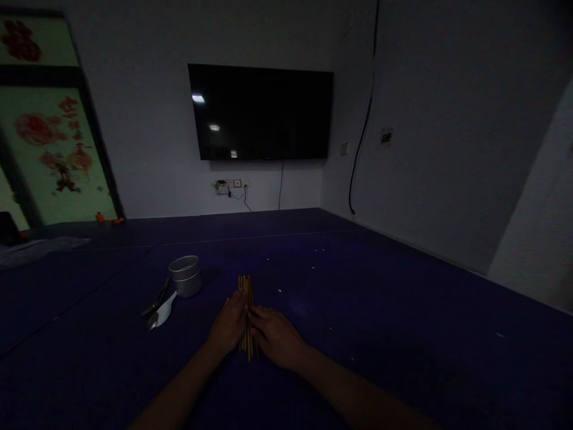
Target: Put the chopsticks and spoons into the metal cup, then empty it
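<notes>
A bundle of wooden chopsticks [246, 285] lies on the dark blue surface [380, 310], pointing away from me. My left hand [229, 325] rests against the bundle's left side with fingers stretched flat. My right hand [276, 335] presses against its right side, fingers also extended and touching the sticks. The bundle's near half is partly hidden between my hands.
A small metal cup [185, 275] stands left of the chopsticks. Beside it lie a white spoon [165, 310] and a metal spoon [154, 301]. A black television [261, 112] hangs on the far wall above a socket strip [230, 185]. A patterned panel [54, 149] stands at left.
</notes>
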Tool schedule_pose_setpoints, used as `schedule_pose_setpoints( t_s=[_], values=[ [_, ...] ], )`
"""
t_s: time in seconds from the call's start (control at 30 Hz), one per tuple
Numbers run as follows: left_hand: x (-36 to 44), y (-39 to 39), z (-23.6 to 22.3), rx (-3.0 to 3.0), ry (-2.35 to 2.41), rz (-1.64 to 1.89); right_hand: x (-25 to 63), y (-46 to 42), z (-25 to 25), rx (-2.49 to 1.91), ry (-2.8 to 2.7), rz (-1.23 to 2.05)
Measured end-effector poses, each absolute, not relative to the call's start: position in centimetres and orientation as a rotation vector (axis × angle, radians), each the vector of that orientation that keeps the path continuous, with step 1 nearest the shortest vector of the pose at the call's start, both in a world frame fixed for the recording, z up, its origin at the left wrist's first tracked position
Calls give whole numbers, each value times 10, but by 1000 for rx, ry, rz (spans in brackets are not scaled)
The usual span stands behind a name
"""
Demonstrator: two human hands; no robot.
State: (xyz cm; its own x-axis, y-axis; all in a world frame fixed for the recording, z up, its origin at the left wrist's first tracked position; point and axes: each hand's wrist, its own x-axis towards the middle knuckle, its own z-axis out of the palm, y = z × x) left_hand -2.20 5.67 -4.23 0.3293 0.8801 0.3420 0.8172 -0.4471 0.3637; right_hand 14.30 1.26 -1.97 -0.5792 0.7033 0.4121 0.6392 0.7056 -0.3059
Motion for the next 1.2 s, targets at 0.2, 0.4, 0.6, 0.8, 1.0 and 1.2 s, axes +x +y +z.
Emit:
schedule_pose_setpoints(
  t_s=[0.2,0.4,0.6,0.8,1.0,1.2],
  values=[
    [-22,57,-43,2466,1516,713,143,12,-19,-1019,-2407,179],
    [-21,56,-40,2481,1493,693,143,12,-19,-1021,-2412,175],
    [-22,52,-46,2481,1467,761,143,12,-20,-1041,-2404,199],
    [-21,43,-46,2469,1450,817,144,11,-20,-1025,-2408,211],
    [-20,39,-40,2473,1465,762,145,10,-17,-1029,-2388,233],
    [-20,37,-39,2468,1483,736,146,14,-23,-985,-2368,250]
  ],
)
